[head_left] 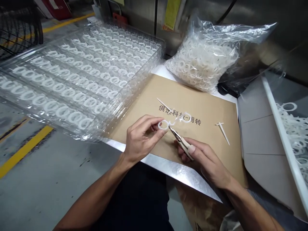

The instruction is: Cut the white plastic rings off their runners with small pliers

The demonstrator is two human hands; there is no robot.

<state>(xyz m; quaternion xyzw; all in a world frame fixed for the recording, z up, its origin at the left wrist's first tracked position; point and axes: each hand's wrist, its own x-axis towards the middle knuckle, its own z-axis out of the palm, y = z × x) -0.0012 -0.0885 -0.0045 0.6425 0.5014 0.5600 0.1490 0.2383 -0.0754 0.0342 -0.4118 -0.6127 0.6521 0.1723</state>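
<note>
My left hand (141,138) pinches a small white plastic ring (164,129) between thumb and fingers, above a brown cardboard sheet (144,106). A thin runner (177,120) extends from it towards a second white ring (191,118), slightly blurred. In my right hand (204,155) is a pair of side cutters (184,147) with light handles, fingers wrapped round them. Their jaws touch or nearly touch the runner beside the held ring; I cannot tell whether they bite it. Loose white sprue pieces lie on the cardboard: one sprue (164,105) behind the rings, another sprue (224,134) to the right.
Clear plastic trays (106,118) with rows of white rings stand at the left. A clear bag (204,61) full of rings sits at the back. On the right, a white-rimmed bin (281,128) holds more white parts. The table's metal edge (178,175) runs close to me.
</note>
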